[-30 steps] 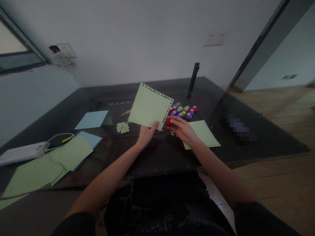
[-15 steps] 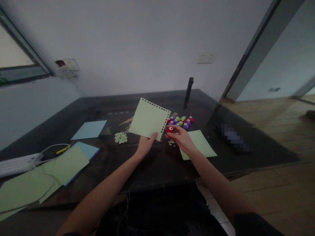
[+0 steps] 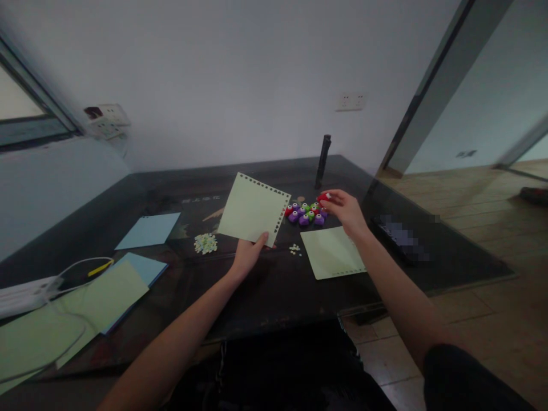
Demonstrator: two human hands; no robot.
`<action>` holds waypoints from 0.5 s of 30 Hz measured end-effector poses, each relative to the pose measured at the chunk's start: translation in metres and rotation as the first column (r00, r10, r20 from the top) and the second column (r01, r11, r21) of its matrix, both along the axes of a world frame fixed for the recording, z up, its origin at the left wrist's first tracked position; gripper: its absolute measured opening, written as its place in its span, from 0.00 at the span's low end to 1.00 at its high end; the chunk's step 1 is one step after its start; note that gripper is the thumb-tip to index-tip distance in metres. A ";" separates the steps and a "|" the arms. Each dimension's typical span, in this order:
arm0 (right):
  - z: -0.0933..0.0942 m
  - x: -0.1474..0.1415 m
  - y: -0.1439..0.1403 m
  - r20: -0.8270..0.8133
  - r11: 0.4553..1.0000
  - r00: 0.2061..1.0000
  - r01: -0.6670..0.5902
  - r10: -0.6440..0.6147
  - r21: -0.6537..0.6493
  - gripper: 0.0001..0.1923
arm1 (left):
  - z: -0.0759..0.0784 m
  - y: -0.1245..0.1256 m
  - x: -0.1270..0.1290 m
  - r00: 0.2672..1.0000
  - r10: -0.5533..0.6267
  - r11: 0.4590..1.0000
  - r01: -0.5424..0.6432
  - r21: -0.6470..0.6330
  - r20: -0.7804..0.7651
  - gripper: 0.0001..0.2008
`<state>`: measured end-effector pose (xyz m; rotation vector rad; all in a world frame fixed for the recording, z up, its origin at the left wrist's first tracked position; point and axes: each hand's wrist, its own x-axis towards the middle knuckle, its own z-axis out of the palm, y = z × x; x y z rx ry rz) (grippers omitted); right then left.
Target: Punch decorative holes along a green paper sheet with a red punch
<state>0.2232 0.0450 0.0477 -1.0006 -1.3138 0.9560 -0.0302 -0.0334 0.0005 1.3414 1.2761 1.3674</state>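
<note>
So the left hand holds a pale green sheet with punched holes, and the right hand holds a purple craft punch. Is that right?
Not quite: the head view shows the craft punch in the right hand is red, not purple. The left hand does hold a pale green sheet with punched holes.

I saw a black short sleeve (image 3: 466,377) around the right arm (image 3: 398,285), on the near side of the desk (image 3: 274,297), and dark clothing (image 3: 282,371) just below its front edge.
</note>
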 end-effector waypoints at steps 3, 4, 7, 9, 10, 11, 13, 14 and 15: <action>-0.009 0.017 0.013 0.104 0.998 0.993 0.057 -0.059 0.025 0.20 | -0.001 0.000 -0.001 1.000 -0.013 1.000 0.013 -0.006 -0.013 0.13; -0.014 0.019 0.015 0.161 0.998 0.985 0.051 -0.056 0.034 0.20 | -0.002 0.001 -0.002 1.000 -0.017 1.000 0.017 -0.006 -0.021 0.13; -0.028 0.016 0.018 0.375 0.999 0.927 -0.013 -0.004 0.042 0.17 | -0.004 0.001 -0.004 0.998 -0.019 1.000 0.019 0.000 -0.063 0.13; -0.035 0.008 0.019 0.504 0.997 0.863 -0.052 0.016 0.056 0.15 | -0.005 0.003 -0.006 0.996 -0.024 1.000 0.024 0.001 -0.086 0.14; -0.038 0.004 0.020 0.559 0.995 0.829 -0.074 0.023 0.069 0.14 | -0.007 0.003 -0.007 0.995 -0.026 1.000 0.026 -0.001 -0.093 0.14; -0.040 0.000 0.022 0.610 0.992 0.792 -0.097 0.029 0.079 0.13 | -0.008 0.004 -0.008 0.995 -0.023 1.000 0.023 -0.004 -0.098 0.14; -0.044 -0.007 0.024 0.702 0.985 0.711 -0.151 0.049 0.084 0.12 | -0.010 0.005 -0.009 0.994 -0.002 1.000 0.001 -0.007 -0.110 0.14; -0.046 -0.010 0.025 0.742 0.981 0.668 -0.172 0.054 0.084 0.12 | -0.010 0.006 -0.009 0.993 0.009 1.000 -0.011 -0.010 -0.115 0.14; -0.047 -0.013 0.027 0.777 0.979 0.628 -0.183 0.048 0.087 0.11 | -0.010 0.006 -0.009 0.993 0.017 1.000 -0.018 -0.013 -0.116 0.14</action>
